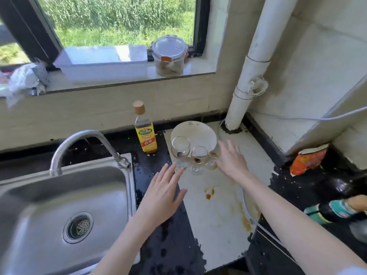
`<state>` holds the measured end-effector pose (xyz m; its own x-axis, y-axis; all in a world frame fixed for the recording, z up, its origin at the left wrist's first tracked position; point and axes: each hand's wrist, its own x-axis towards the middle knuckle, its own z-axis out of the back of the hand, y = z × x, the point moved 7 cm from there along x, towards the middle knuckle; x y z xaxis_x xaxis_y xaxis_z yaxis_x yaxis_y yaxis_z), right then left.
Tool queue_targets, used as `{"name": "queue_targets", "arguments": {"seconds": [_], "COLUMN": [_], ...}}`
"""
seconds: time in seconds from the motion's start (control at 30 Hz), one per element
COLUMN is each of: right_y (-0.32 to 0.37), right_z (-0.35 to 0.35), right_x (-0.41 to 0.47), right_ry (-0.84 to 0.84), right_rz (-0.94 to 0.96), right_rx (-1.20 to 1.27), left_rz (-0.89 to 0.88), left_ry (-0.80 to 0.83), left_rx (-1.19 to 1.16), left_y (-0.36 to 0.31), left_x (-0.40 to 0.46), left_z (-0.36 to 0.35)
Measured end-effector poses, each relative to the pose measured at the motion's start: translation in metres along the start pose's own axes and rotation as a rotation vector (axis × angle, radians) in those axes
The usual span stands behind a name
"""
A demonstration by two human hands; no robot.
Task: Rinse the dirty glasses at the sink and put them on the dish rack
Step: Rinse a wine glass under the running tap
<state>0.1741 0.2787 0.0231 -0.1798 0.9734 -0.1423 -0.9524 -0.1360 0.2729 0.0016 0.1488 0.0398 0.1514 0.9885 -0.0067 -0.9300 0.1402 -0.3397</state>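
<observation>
Three stemmed glasses with brown dregs stand upright on the pale counter right of the sink: a left glass (180,148), a middle glass (199,157) and a right glass (212,158), partly hidden by my right hand. My left hand (163,192) is open, its fingertips reaching the foot of the left glass. My right hand (231,160) is open, fingers spread, just right of the glasses. The steel sink (39,197) with its curved tap (85,139) lies at the left. No dish rack is in view.
A white bowl (195,132) leans behind the glasses, a yellow-labelled bottle (145,132) stands left of it. A white pipe (248,76) rises in the corner. An orange packet (306,160) and a dark bottle (335,211) lie at the right. A jar (168,56) sits on the windowsill.
</observation>
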Motion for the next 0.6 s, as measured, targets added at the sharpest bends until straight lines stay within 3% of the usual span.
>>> {"name": "queue_targets", "arguments": {"seconds": [0.23,0.6], "right_y": [-0.009,-0.028], "right_z": [-0.031,-0.027], "right_x": [0.058,0.004], "right_ry": [0.202,0.181], "right_rz": [0.06,0.14], "right_rx": [-0.054,0.057], "left_rz": [0.07,0.195], "left_ry": [-0.008,0.038], "left_rx": [0.039,-0.044], "left_y": [0.019,0.011], "left_x": [0.015,-0.005], "left_z": [-0.009,-0.05]}}
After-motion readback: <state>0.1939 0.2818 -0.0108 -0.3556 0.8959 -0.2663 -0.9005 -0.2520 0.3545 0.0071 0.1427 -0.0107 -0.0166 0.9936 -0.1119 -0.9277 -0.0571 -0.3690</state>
